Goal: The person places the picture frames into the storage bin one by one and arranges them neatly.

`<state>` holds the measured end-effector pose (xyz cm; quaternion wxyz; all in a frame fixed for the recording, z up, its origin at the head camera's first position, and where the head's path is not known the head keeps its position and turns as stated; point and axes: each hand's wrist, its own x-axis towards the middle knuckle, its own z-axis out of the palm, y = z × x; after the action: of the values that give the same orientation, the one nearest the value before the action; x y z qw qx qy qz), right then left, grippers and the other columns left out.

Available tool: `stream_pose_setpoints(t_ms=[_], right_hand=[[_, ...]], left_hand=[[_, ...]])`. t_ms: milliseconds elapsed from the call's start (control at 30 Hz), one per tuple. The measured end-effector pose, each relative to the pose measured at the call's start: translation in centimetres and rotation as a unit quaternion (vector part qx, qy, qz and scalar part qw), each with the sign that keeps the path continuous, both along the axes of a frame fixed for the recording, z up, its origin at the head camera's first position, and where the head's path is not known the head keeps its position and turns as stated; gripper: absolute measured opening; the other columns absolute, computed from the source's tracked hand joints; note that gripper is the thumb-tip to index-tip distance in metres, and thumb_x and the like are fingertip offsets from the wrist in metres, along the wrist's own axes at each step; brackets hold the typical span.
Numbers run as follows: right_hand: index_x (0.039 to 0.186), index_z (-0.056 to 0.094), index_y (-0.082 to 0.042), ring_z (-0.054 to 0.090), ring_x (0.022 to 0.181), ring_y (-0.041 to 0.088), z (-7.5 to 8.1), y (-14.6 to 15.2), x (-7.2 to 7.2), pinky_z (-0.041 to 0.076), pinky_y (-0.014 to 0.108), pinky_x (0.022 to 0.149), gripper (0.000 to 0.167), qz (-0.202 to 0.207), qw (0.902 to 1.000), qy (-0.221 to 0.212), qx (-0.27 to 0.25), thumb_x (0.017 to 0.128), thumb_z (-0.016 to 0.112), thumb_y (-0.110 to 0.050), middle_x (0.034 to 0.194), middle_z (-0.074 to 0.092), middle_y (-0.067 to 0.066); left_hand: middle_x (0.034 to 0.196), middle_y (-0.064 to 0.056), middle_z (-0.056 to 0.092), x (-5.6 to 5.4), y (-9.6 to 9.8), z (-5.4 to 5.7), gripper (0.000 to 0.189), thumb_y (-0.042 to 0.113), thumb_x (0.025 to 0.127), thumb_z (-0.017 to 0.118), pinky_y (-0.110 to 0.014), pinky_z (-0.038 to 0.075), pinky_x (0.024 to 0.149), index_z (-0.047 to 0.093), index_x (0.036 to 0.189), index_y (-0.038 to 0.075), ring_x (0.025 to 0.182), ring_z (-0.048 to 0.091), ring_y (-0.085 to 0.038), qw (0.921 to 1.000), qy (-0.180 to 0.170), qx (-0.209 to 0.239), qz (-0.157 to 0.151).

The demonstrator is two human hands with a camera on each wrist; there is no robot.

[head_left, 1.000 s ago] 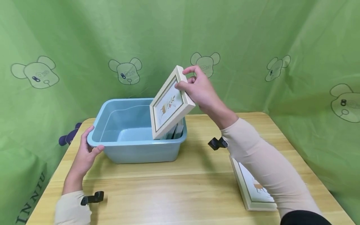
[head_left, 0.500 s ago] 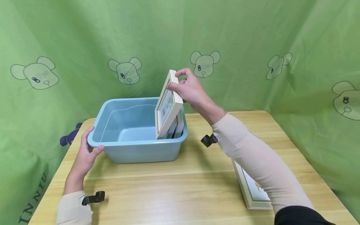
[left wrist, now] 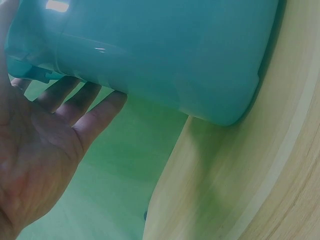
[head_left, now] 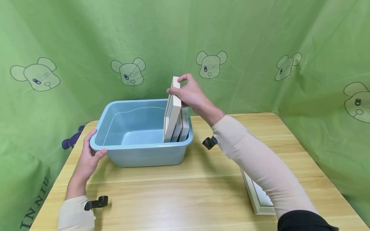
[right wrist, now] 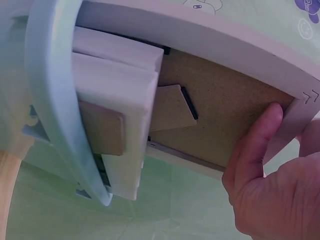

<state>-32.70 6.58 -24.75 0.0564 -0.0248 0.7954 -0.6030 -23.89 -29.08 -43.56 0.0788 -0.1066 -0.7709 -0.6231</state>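
Note:
A light blue plastic basin [head_left: 144,157] stands on the table. My left hand [head_left: 88,158] grips its left rim, thumb in front and fingers around the side; in the left wrist view those fingers touch the basin's wall [left wrist: 165,55]. My right hand [head_left: 190,93] pinches the upper edge of a cream picture frame [head_left: 172,118], which stands nearly upright in the basin's right part. Its brown backing board [right wrist: 215,95] shows in the right wrist view. Right of it, other picture frames [head_left: 184,125] stand on edge against the basin's right wall.
Another picture frame [head_left: 257,195] lies on the wooden table [head_left: 173,199] at the right, partly hidden under my right forearm. Green cloth [head_left: 162,38] with bear-head drawings hangs behind the table. A purple object [head_left: 70,141] shows beyond the table's left edge.
The held picture frame has swung from a leftward tilt to nearly upright and moved lower into the basin, beside the other frames. My right hand followed leftward and down; my left hand stayed.

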Motion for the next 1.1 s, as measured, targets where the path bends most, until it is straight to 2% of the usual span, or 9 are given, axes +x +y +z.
stream_pose_setpoints(t_ms=[200, 333, 533, 700, 833, 1000, 1100], right_hand=[[0.124, 0.036, -0.018, 0.063, 0.067, 0.018, -0.7, -0.5, -0.6, 0.053, 0.027, 0.054, 0.058, 0.001, 0.9992, -0.01, 0.04, 0.083, 0.075, -0.023, 0.099, 0.062, 0.013], [0.124, 0.037, -0.018, 0.064, 0.072, 0.02, -1.2, -0.8, -0.9, 0.056, 0.028, 0.058, 0.056, -0.01, 0.997, -0.006, 0.076, 0.083, 0.074, -0.023, 0.102, 0.059, 0.012], [0.126, 0.038, -0.019, 0.065, 0.073, 0.022, -1.7, -1.1, -1.2, 0.058, 0.03, 0.06, 0.054, -0.014, 0.9883, 0.003, 0.152, 0.083, 0.07, -0.024, 0.101, 0.059, 0.012], [0.129, 0.038, -0.021, 0.061, 0.068, 0.018, -1.9, -1.4, -1.3, 0.054, 0.028, 0.056, 0.054, -0.011, 0.9722, 0.011, 0.234, 0.084, 0.067, -0.031, 0.097, 0.059, 0.01], [0.133, 0.038, -0.021, 0.059, 0.073, 0.018, -1.9, -1.6, -1.4, 0.052, 0.029, 0.059, 0.057, -0.012, 0.9544, 0.031, 0.297, 0.086, 0.065, -0.037, 0.097, 0.058, 0.006], [0.139, 0.036, -0.015, 0.06, 0.074, 0.02, -2.1, -2.0, -1.4, 0.053, 0.03, 0.056, 0.061, 0.0, 0.9367, 0.055, 0.346, 0.089, 0.061, -0.036, 0.095, 0.057, 0.006], [0.14, 0.034, -0.011, 0.061, 0.069, 0.021, -2.4, -2.2, -1.3, 0.053, 0.029, 0.051, 0.061, 0.006, 0.9319, 0.062, 0.357, 0.089, 0.06, -0.033, 0.09, 0.058, 0.008]], left_hand=[[0.152, -0.023, 0.02, 0.1, -0.1, -0.1, 0.078, 0.004, 0.094, 0.058, -0.003, 0.037, 0.094, 0.013, 0.154, 0.026, 0.124, 0.037, 0.0, 1.0, 0.0, 0.0, 0.003], [0.152, -0.024, 0.021, 0.0, -0.1, 0.0, 0.078, 0.004, 0.094, 0.058, -0.003, 0.037, 0.094, 0.013, 0.154, 0.026, 0.124, 0.037, 0.0, 1.0, 0.004, -0.002, 0.002], [0.152, -0.024, 0.022, 0.0, -0.1, 0.1, 0.078, 0.005, 0.094, 0.058, -0.003, 0.037, 0.094, 0.013, 0.153, 0.027, 0.124, 0.037, -0.001, 0.9999, 0.0, -0.013, 0.005], [0.151, -0.024, 0.022, 0.0, -0.2, 0.1, 0.078, 0.005, 0.094, 0.058, -0.003, 0.037, 0.093, 0.013, 0.153, 0.027, 0.124, 0.038, -0.001, 0.9999, 0.001, -0.011, 0.004], [0.15, -0.024, 0.023, -0.1, -0.2, 0.1, 0.078, 0.004, 0.093, 0.058, -0.004, 0.037, 0.093, 0.013, 0.153, 0.026, 0.123, 0.038, -0.001, 1.0, 0.004, -0.005, 0.001], [0.151, -0.023, 0.022, -0.1, -0.3, 0.1, 0.078, 0.005, 0.093, 0.059, -0.004, 0.037, 0.094, 0.013, 0.153, 0.027, 0.124, 0.037, -0.001, 1.0, 0.002, -0.005, 0.001], [0.152, -0.024, 0.023, -0.2, -0.3, 0.1, 0.079, 0.005, 0.093, 0.059, -0.004, 0.037, 0.094, 0.013, 0.154, 0.027, 0.125, 0.037, -0.002, 0.9999, 0.001, -0.014, 0.003]])
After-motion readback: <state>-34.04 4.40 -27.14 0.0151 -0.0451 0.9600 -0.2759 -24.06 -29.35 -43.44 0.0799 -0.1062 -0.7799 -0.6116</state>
